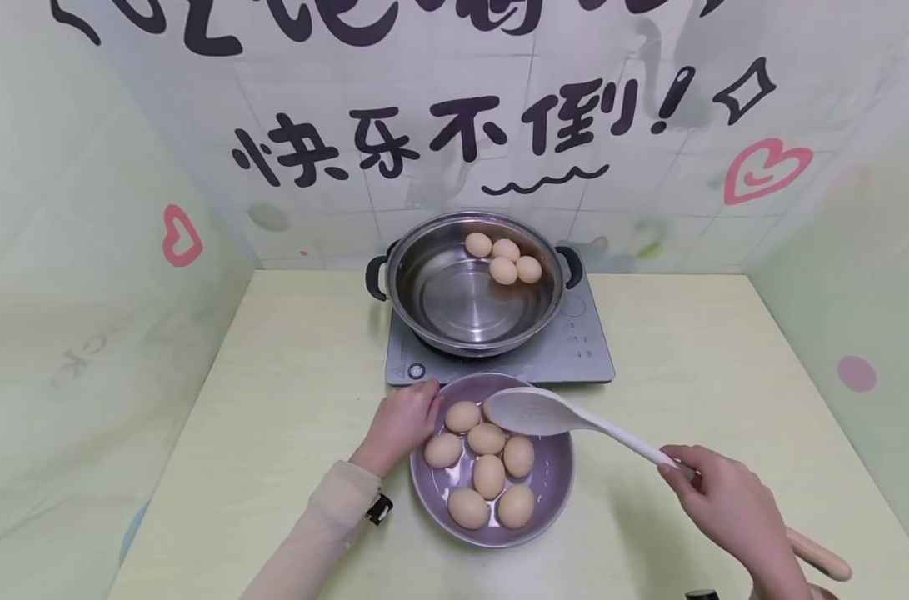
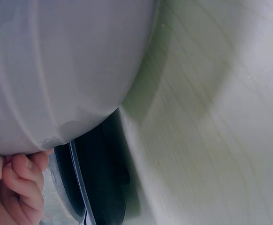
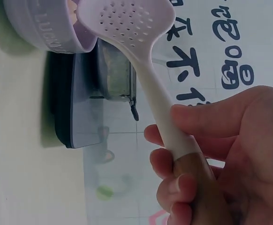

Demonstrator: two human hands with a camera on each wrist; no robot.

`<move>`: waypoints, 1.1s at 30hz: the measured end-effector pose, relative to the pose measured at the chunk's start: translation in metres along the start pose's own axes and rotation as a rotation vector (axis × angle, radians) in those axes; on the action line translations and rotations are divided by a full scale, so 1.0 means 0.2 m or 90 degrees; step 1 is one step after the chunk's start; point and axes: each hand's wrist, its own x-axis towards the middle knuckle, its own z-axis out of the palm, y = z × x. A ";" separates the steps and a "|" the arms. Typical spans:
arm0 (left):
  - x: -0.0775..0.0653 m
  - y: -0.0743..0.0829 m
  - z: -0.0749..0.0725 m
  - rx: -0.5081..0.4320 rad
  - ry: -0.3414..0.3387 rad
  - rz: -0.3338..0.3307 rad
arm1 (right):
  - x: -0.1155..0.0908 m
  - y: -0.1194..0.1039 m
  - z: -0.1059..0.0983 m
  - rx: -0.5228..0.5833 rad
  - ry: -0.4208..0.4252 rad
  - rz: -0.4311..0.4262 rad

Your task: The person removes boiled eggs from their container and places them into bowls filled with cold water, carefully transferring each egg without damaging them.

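Note:
My left hand grips the upper-left rim of a purple bowl. Curled fingers show against the bowl's edge in the left wrist view. Several brown eggs lie inside the bowl, one partly hidden by the spoon head. A white slotted spoon with a wooden handle is held in my right hand, its perforated head over the bowl's upper right. Fingers and thumb wrap its handle in the right wrist view. Behind the bowl, a steel pot holds several eggs at its right side.
The pot, with black side handles, stands on a grey induction cooker directly behind the bowl. A pale wooden table carries everything. Printed walls close off the back and both sides.

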 end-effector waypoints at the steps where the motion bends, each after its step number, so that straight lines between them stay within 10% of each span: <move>1: 0.00 0.00 0.00 -0.001 0.001 0.000 | 0.00 0.00 0.00 0.006 0.007 -0.006; 10: -0.01 0.00 0.00 -0.008 0.004 -0.005 | 0.18 -0.05 -0.11 0.066 0.125 -0.150; 21: -0.02 -0.01 0.01 -0.008 0.021 0.002 | 0.67 -0.21 -0.11 0.004 0.287 -0.303; 33: -0.02 -0.01 0.01 0.000 0.036 0.010 | 0.91 -0.27 0.06 -0.070 0.340 -0.286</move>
